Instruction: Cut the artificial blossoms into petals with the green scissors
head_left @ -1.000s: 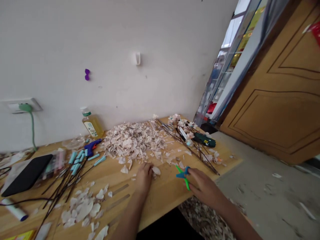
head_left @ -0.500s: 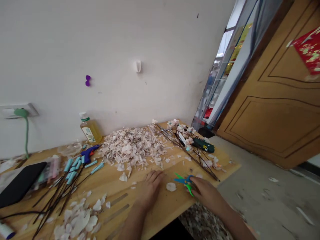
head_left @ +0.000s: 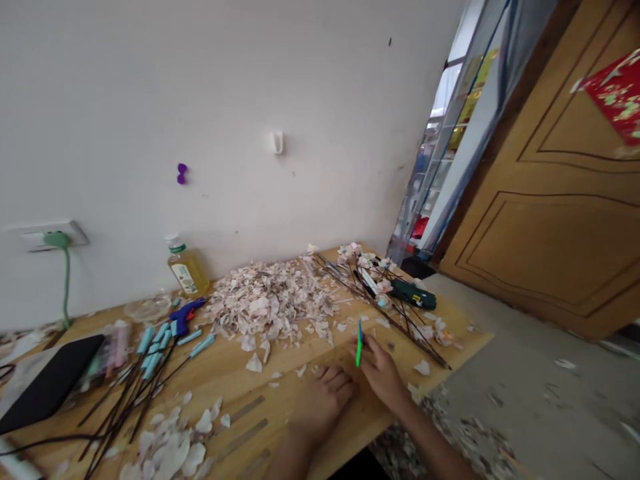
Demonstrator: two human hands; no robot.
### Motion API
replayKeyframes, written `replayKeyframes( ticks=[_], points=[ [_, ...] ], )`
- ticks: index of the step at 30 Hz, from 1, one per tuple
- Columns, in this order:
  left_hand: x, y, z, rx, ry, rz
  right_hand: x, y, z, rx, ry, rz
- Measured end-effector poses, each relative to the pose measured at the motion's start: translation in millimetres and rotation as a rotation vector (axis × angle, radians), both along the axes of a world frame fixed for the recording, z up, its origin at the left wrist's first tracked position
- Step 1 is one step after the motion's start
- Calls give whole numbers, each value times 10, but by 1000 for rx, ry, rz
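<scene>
My right hand (head_left: 381, 373) grips small green and blue scissors (head_left: 359, 340), blades pointing up, over the front middle of the wooden table (head_left: 280, 393). My left hand (head_left: 323, 400) lies just to its left, fingers curled together toward the right hand; whether it holds a shell piece is hidden. A big heap of pale shell fragments (head_left: 267, 303) lies beyond both hands. Single shell pieces (head_left: 254, 363) are scattered in front of the heap.
Dark stems with blossoms (head_left: 385, 300) and a dark green glue gun (head_left: 413, 293) lie at the right end. A blue glue gun (head_left: 185, 312), blue-tipped sticks (head_left: 150, 340), a yellow bottle (head_left: 186, 267), a black tablet (head_left: 47, 380) sit left. More shells (head_left: 170, 453) lie front left.
My right hand moved left and lifted the scissors upright. My left hand drew back toward the table edge, beside the right hand. The loose shell between them is no longer seen.
</scene>
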State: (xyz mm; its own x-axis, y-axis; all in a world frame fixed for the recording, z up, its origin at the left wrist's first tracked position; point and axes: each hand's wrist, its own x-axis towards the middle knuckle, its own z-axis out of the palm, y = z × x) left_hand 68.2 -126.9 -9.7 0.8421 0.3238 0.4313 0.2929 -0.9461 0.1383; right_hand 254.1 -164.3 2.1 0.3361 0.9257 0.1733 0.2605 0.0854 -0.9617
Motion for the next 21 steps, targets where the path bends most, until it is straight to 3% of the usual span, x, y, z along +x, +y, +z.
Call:
replayKeyframes(
  ticks=[5,10,12,16,21],
  points=[
    [-103,79,71,-265,-308,183,-200,180,-159,48,337,-139],
    [-240,219,67,-531,-688,515,-186,131,-236,6,224,-50],
    [-275,263,40,-624,-781,587,-173,125,-261,-14,146,2],
    [-272,290,5,-799,-886,611,-215,173,-271,-16,73,17],
    [-241,318,13,-1044,-1094,476,-507,286,-220,87,138,0]
  ],
)
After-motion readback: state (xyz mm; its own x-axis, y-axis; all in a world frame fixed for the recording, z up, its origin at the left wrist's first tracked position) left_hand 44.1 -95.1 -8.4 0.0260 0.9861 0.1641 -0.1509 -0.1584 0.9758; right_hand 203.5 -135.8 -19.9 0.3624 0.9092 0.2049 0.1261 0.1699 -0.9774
